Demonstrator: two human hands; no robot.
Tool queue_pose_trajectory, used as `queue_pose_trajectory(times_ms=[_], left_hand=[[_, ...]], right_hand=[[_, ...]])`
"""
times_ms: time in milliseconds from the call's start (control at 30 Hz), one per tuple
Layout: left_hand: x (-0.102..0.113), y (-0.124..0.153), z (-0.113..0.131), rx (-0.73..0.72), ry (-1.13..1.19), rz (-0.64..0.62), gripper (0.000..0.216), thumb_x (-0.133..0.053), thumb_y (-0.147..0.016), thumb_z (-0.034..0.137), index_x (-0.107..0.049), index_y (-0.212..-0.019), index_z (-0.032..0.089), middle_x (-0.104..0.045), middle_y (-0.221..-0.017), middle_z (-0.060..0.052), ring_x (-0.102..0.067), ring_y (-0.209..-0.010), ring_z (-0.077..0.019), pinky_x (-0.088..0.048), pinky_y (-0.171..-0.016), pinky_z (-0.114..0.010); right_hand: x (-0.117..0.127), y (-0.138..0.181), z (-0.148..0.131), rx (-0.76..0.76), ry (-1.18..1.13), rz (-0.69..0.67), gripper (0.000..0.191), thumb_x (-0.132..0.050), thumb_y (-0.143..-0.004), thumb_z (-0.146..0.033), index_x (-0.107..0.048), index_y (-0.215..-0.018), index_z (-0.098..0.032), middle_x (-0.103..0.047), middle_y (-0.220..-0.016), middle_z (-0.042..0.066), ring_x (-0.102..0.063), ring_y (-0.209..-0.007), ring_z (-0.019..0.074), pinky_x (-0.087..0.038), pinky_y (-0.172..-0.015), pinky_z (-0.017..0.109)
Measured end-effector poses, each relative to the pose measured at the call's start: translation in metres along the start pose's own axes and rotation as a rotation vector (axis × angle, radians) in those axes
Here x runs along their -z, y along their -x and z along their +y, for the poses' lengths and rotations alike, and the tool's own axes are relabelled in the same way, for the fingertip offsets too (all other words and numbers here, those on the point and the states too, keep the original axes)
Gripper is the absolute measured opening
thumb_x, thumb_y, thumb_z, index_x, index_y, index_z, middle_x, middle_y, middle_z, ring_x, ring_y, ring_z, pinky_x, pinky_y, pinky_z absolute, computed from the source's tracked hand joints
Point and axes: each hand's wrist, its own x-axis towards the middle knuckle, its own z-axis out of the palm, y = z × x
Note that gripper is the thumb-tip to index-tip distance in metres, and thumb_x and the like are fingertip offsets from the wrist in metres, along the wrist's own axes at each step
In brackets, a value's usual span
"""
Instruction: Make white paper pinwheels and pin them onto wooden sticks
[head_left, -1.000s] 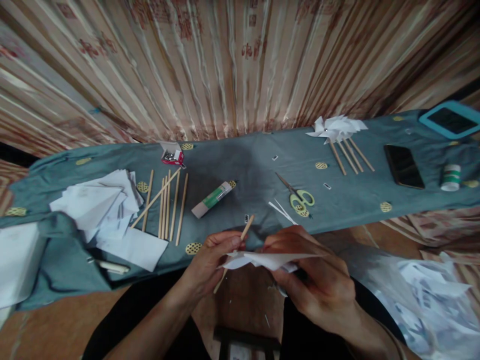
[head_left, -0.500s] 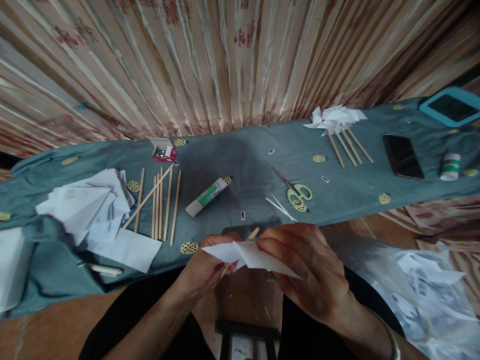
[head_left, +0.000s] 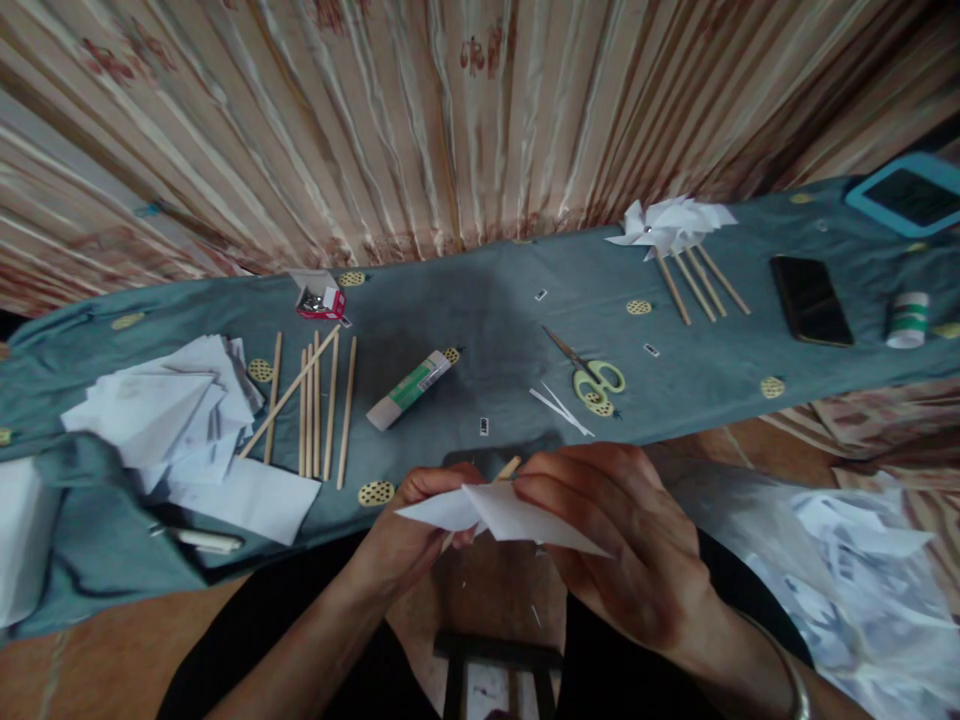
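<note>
Above my lap, at the table's near edge, a folded white paper pinwheel is held between both hands. My left hand has its fingers closed round the pinwheel's left side, where a bit of wooden stick shows under the paper. The fingers of my right hand are curled over its right blade. A wooden stick's tip pokes out behind the paper; the rest of it is hidden. Just beyond my hands lie thin paper strips, green-handled scissors and a green and white glue stick box.
Several wooden sticks, a paper stack, a red box of pins and a pen lie at left. Finished pinwheels, a phone, a glue stick and a blue-framed tablet lie at right. A plastic bag of paper stands below.
The camera view has shifted slightly. Both hands keep their hold on the paper pinwheel, which has turned a little, and nothing on the table has been moved.
</note>
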Motion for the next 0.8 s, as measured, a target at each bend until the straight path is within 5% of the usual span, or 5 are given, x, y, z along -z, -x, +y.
queue_pose_trajectory(times_ms=[800], left_hand=[[0.0004,0.0009,0.0019,0.021,-0.086,-0.020,0.028,-0.080,-0.063,0.025,-0.062,-0.046,0.013,-0.052,-0.050,0.001,-0.044,-0.046,-0.0057,-0.032,-0.045,-0.019]], right_hand=[[-0.0035,0.0009,0.0017,-0.073,-0.100,-0.008,0.025,-0.059,-0.086,-0.006,-0.062,-0.110,-0.013,-0.075,-0.097,0.008,-0.068,-0.092,0.0205,-0.055,-0.081,0.037]])
